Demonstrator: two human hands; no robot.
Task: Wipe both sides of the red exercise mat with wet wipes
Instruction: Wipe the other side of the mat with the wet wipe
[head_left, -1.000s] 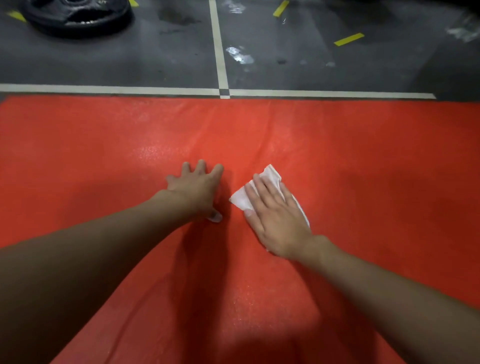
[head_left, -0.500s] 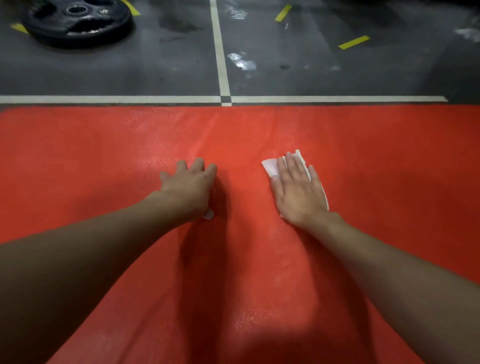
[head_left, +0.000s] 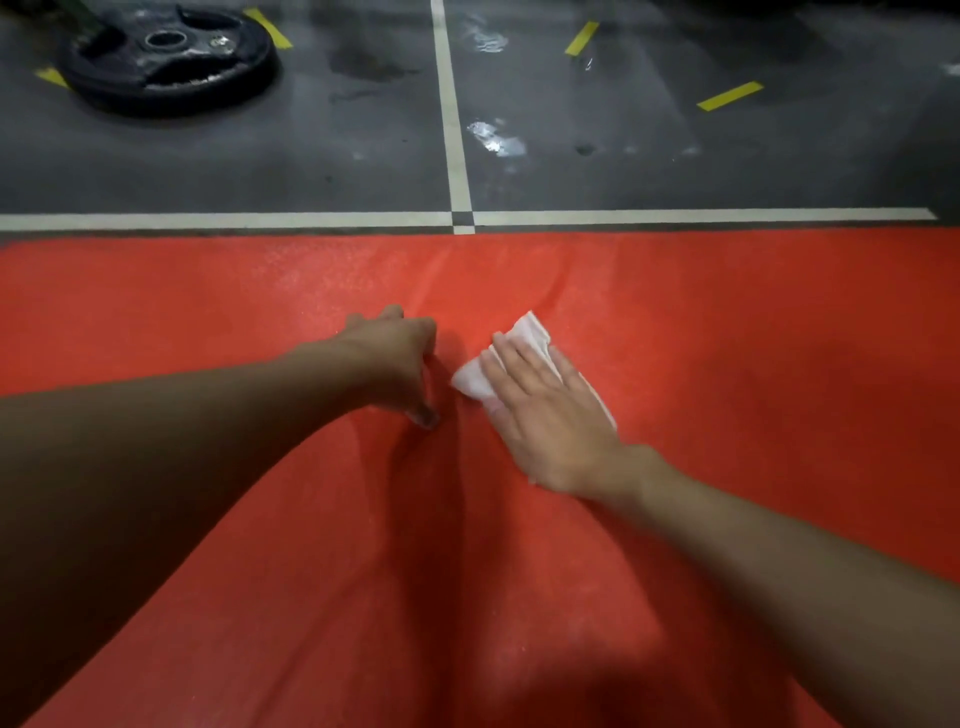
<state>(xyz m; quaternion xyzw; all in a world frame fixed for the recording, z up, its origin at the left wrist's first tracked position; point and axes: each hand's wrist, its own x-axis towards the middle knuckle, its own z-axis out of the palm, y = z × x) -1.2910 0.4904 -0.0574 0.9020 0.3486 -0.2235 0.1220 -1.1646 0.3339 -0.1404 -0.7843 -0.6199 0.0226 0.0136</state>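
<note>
While the right hand (head_left: 550, 431) pressed the wet wipe (head_left: 525, 336), fingers (head_left: 514, 361) straight, red mat (head_left: 753, 364) stretched sideways.
Left hand (head_left: 395, 358) braced alongside, fingers bent, empty.

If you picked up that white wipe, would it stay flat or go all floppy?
Probably floppy: the wipe looks thin and creased where it pokes out from under the flat right hand. It is likely very light too. Being wet, it may cling a little to the red mat, which looks shiny nearby.

You see a dark grey floor (head_left: 311, 156) crossed by white lines (head_left: 457, 156), yellow tape strips (head_left: 730, 96), and a black weight plate (head_left: 169, 57) at far left.
</note>
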